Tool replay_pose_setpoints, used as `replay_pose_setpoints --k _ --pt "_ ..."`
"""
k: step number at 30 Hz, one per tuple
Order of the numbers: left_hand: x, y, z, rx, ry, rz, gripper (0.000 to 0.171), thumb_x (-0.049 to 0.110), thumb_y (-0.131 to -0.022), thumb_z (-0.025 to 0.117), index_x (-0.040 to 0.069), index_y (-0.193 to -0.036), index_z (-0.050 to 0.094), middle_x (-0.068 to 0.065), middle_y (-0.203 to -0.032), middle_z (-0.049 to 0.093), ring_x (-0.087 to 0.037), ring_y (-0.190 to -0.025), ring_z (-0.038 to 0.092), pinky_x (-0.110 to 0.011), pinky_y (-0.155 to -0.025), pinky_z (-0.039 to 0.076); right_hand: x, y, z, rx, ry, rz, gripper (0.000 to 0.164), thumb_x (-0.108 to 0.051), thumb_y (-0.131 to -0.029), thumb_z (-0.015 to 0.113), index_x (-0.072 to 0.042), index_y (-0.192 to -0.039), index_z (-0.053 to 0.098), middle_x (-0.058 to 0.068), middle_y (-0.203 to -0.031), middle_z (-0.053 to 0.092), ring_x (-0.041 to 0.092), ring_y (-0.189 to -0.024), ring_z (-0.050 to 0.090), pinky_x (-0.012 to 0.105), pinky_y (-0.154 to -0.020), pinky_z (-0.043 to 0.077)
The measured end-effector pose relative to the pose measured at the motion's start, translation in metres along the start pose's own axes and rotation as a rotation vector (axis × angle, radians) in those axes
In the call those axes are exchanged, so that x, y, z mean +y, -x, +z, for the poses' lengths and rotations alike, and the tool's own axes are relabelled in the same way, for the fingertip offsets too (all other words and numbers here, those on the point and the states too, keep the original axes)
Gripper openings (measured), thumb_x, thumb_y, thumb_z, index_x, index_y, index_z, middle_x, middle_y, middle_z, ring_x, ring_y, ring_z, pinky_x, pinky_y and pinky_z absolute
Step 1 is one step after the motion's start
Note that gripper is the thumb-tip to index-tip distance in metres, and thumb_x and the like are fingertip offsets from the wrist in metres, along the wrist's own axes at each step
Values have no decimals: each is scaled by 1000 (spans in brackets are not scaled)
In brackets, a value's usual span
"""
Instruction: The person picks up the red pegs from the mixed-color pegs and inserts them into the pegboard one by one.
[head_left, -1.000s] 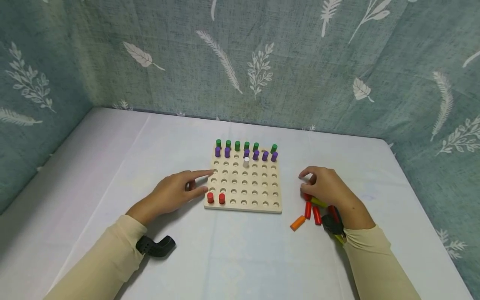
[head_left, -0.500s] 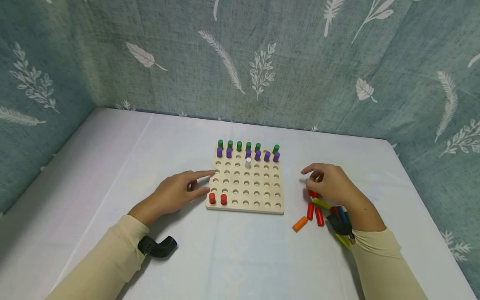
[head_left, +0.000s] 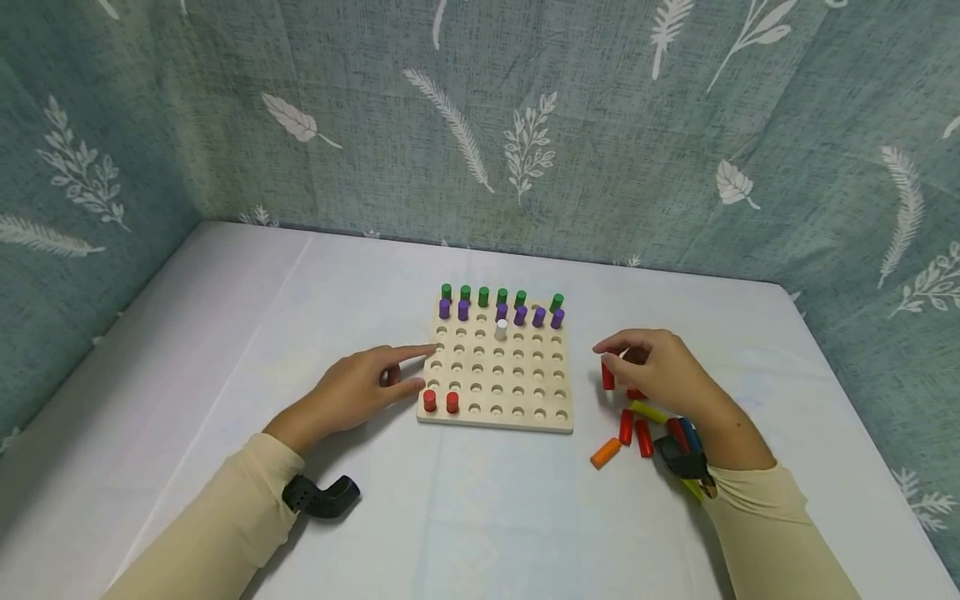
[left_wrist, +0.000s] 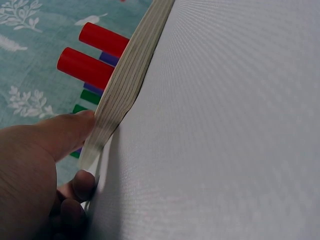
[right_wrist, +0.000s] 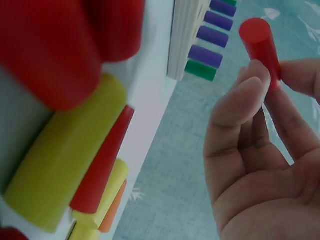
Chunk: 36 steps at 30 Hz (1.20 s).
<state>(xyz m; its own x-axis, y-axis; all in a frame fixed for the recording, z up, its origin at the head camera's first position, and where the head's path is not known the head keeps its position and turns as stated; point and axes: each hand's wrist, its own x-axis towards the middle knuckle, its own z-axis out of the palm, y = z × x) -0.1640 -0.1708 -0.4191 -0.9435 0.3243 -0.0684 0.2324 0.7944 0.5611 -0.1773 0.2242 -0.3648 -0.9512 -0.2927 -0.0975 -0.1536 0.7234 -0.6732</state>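
A square wooden pegboard [head_left: 517, 422] lies on the table. Green pegs [head_left: 483, 297] stand along its back row, purple pegs [head_left: 521, 316] in front of them. One white peg [head_left: 501, 330] stands before the purple ones, and two red pegs [head_left: 441, 402] fill holes at the front left corner. My left hand [head_left: 360, 385] touches the board's left edge with its extended index finger and thumb; its other fingers are partly hidden. To the right of the board, my right hand [head_left: 660, 367] pinches a red peg [right_wrist: 260, 42] between thumb and fingertips, above the loose pegs.
Under and beside my right wrist lie several loose pegs: an orange peg [head_left: 606, 452], a yellow peg [head_left: 648, 412], more red pegs [head_left: 644, 438] and a blue one [head_left: 691, 435]. A patterned cloth [head_left: 480, 133] rises behind the white-covered table [head_left: 480, 517].
A red peg now shows in my right hand's pinch, and that hand has shifted slightly left relative to the board. My left hand stays at the board's edge.
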Motion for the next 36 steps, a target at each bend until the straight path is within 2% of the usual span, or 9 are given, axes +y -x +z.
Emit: replay_pose_setpoints --k 5,9,17,21,24,28,31,36 --pt "0 0 1 6 -7 -2 54 39 -93 71 39 -144 53 4 -77 54 -13 -65 42 -29 -58 35 -3 2 2 22 -92 -57 23 -21 -98 66 -6 -114 73 7 -81 66 21 -70 58 27 -58 50" --pt "0 -2 1 9 -4 6 54 39 -93 71 40 -144 53 3 -78 53 -13 -65 42 -29 -58 35 -7 2 4 31 -139 -94 24 -21 -99 65 -4 -114 72 8 -79 67 20 -72 61 29 -65 52" --pt "2 -1 -1 8 -11 5 53 38 -94 70 39 -144 53 3 -78 54 -13 -65 43 -29 -57 35 -16 1 14 46 -198 -70 25 -24 -99 65 -7 -115 72 7 -86 72 19 -77 67 36 -75 55" --pt "1 -1 1 -1 -9 2 54 39 -94 70 38 -144 53 3 -78 54 -13 -65 42 -29 -57 35 -18 1 22 63 -230 -26 25 -25 -98 66 -8 -116 72 7 -88 73 18 -80 70 39 -81 55" --pt "1 -1 3 -10 -2 3 54 39 -93 70 39 -144 53 4 -78 54 -13 -65 43 -29 -57 35 -20 4 26 77 -246 0 25 -24 -99 65 -9 -118 71 6 -88 74 17 -80 71 34 -84 54" --pt "1 -1 -1 5 -6 3 54 38 -93 71 39 -144 53 3 -78 54 -13 -65 43 -29 -57 35 -25 2 28 98 -274 -17 26 -24 -99 65 -8 -119 70 7 -92 75 17 -80 72 26 -85 53" --pt "0 -1 -4 17 -13 1 54 36 -93 71 38 -144 54 3 -77 54 -14 -64 42 -29 -57 34 -29 0 29 103 -300 -29 27 -24 -98 66 -8 -120 70 9 -97 74 18 -80 73 25 -86 53" --pt "1 0 -2 -5 0 3 54 38 -93 70 37 -144 53 3 -78 54 -13 -65 43 -29 -57 35 -30 3 31 109 -323 1 28 -23 -98 66 -7 -122 69 10 -102 74 19 -81 74 23 -86 54"
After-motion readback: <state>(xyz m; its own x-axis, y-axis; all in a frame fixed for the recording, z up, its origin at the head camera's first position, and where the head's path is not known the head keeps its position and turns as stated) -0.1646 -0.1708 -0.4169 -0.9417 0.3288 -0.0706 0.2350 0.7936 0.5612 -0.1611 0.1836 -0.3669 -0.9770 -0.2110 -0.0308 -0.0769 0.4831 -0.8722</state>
